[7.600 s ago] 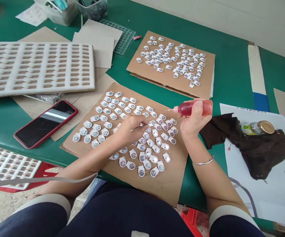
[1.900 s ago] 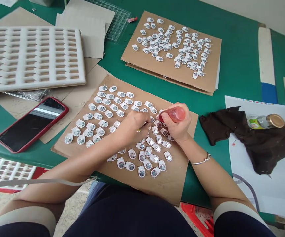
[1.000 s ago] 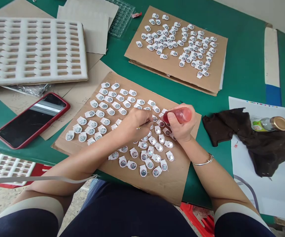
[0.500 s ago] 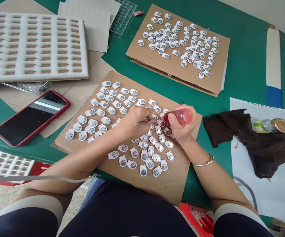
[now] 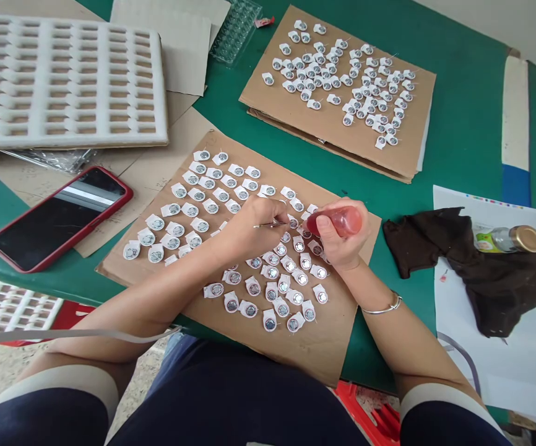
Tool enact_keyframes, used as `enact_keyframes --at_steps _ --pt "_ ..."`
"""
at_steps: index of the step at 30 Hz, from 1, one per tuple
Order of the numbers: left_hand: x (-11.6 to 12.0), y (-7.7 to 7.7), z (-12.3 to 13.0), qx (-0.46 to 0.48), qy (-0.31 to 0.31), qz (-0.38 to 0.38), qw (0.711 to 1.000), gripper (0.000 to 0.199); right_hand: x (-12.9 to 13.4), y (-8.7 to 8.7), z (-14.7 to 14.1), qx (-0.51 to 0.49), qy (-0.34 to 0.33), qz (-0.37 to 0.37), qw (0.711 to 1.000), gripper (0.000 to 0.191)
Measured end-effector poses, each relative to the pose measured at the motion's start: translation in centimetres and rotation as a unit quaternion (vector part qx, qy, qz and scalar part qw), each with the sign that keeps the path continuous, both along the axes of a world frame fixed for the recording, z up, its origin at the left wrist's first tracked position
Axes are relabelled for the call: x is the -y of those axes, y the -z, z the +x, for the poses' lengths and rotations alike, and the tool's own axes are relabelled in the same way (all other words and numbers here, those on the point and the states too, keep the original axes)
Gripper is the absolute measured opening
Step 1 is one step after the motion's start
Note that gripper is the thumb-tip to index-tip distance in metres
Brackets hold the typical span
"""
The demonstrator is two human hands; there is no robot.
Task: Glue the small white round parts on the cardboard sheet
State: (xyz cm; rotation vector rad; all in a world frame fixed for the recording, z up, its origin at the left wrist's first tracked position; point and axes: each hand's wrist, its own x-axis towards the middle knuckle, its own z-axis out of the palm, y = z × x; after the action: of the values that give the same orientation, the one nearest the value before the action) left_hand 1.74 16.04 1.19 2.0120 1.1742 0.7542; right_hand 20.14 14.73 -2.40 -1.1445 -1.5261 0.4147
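My left hand (image 5: 244, 232) is closed on thin metal tweezers (image 5: 264, 225), pinched between the fingers and lying nearly level; part of them is hidden by the fingers. Facing it, my right hand (image 5: 346, 244) wraps round a red, see-through squeeze bottle (image 5: 340, 220), tilted with its narrow end towards the left hand. Both hands are over a brown cardboard sheet (image 5: 328, 347) covered with several small white tabbed pieces, each with a round silver disc (image 5: 270, 319). The bottle's tip is close to some of these pieces; whether it touches one I cannot tell.
Another cardboard stack (image 5: 268, 102) at the back bears similar pieces. A red-cased phone (image 5: 59, 220) and a white slotted foam tray (image 5: 161, 93) are at left. At right, a dark cloth (image 5: 491, 297) and a small glass jar (image 5: 504, 238) rest on white paper (image 5: 518, 371).
The hands keep nearly the same pose and hold the same things. My left hand and the tweezers have shifted very slightly, and the camera view has moved a little.
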Motion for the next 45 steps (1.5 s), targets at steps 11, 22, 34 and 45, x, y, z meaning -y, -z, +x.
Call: enact_keyframes --at_steps 11,22,34,45 --pt "-0.09 0.37 -0.11 0.013 -0.001 0.004 1.000 0.012 0.00 -0.30 -0.04 -0.017 0.004 -0.001 1.000 0.022" --pt "-0.44 0.19 -0.21 0.022 -0.014 -0.026 0.999 0.013 0.02 -0.20 -0.15 -0.006 0.004 -0.001 1.000 0.022" --pt "-0.52 0.03 -0.20 0.025 -0.017 -0.047 0.998 0.013 0.08 -0.17 -0.40 -0.004 -0.006 0.003 1.000 0.023" --pt "-0.50 0.22 -0.16 0.021 -0.030 -0.051 0.998 0.012 0.10 -0.34 -0.68 0.015 -0.006 -0.004 1.000 0.024"
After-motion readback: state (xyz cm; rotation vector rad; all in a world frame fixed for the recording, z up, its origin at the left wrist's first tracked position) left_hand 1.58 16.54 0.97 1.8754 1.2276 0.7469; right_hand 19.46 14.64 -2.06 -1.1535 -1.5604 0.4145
